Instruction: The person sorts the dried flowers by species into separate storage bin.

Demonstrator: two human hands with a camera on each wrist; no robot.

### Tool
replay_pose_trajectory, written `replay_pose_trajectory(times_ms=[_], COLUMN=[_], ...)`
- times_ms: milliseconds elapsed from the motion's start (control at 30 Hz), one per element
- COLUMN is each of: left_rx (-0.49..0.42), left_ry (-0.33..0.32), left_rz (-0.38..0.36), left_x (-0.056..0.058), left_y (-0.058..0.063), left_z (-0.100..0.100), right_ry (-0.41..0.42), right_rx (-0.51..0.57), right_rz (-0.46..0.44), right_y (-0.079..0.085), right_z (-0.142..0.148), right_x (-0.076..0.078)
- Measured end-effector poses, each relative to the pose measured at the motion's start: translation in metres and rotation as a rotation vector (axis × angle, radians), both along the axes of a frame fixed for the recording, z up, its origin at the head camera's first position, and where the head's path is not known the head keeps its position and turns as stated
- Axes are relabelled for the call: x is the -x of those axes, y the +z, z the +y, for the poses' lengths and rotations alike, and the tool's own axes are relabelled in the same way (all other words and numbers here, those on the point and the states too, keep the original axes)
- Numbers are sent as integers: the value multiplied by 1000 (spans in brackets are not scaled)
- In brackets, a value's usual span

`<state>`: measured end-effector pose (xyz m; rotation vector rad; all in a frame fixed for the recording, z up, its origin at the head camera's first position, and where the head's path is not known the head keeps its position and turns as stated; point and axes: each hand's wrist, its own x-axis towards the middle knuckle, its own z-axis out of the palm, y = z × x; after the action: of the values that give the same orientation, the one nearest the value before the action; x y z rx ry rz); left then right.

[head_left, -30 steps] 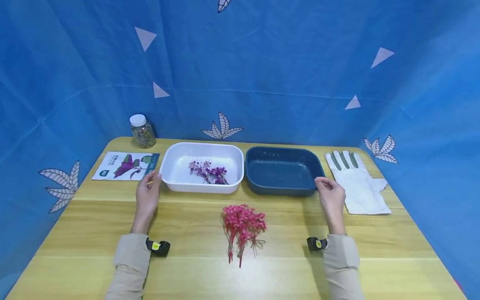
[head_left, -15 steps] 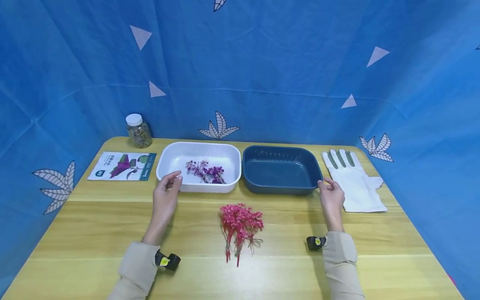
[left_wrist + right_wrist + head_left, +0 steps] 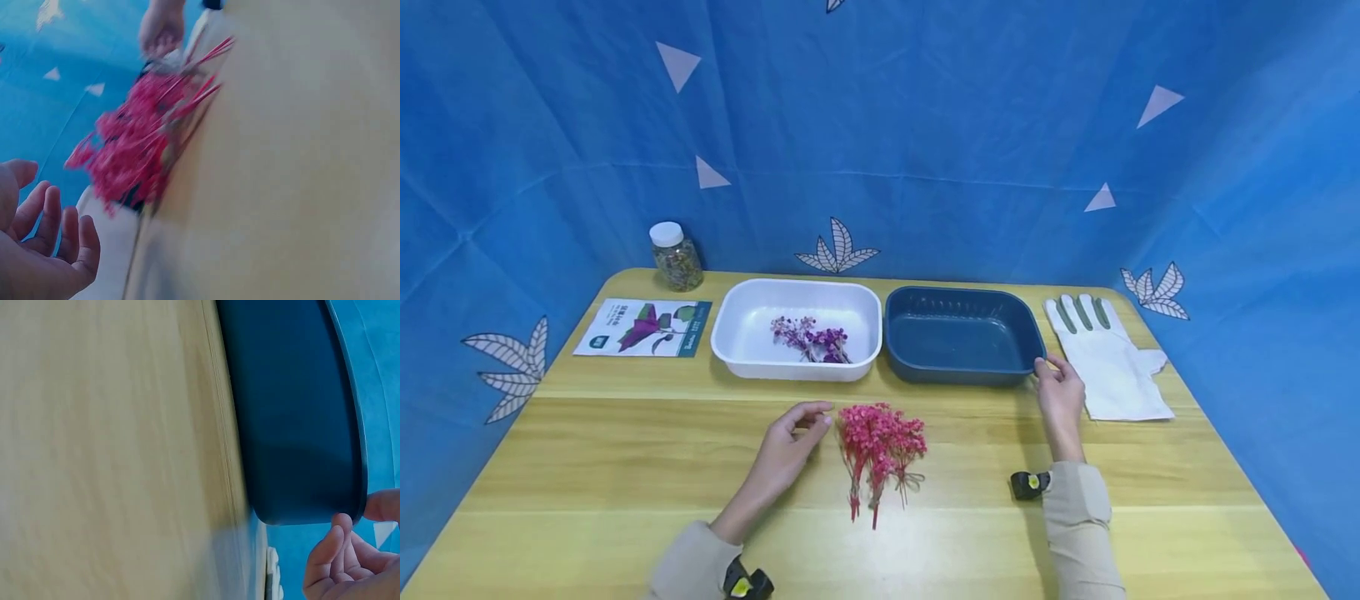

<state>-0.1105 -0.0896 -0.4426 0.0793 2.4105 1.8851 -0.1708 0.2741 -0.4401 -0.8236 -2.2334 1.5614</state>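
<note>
Bunches of pink dried flowers (image 3: 883, 437) with thin stems, some tied with twine, lie on the wooden table. My left hand (image 3: 786, 446) is just left of the blossoms with loosely bent fingers and holds nothing; in the left wrist view, a gap shows between its fingers and the pink dried flowers (image 3: 134, 137). My right hand (image 3: 1062, 392) pinches the near right corner rim of a dark blue plastic basin (image 3: 966, 377). In the right wrist view, thumb and fingers meet on either side of that basin (image 3: 300, 425) rim.
A white basin (image 3: 790, 371) left of the dark one holds purple dried flowers (image 3: 812, 340). A seed packet (image 3: 643, 327) and a lidded jar (image 3: 677, 260) are at the far left. White work gloves (image 3: 1108, 367) lie on the right. A blue cloth (image 3: 910, 125) hangs behind the table.
My left hand has left the white basin's left edge and come right and nearer, beside the pink flowers. My right hand stays at the dark basin's corner.
</note>
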Motion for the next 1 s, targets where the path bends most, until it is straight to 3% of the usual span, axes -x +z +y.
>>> replay_pose_trajectory(times_ms=[200,367,567,733,1000], left_rx=[-51,-27,35,85,283], left_ry=[-119,-202,-310,-353,-362], left_rz=[-34,-28,-69,-65,52], left_x=[-14,-20,-25,-26,-28], left_y=[-10,-17,-21,-23,-23], left_z=[15,23,24,25,28], right_ry=[9,4,2,8,5], right_rx=[11,12,34,39,49], right_rz=[16,35,36,37,54], right_y=[0,-2,-2,-3,-3], right_z=[0,0,1,1,1], right_x=[1,1,0,0,1])
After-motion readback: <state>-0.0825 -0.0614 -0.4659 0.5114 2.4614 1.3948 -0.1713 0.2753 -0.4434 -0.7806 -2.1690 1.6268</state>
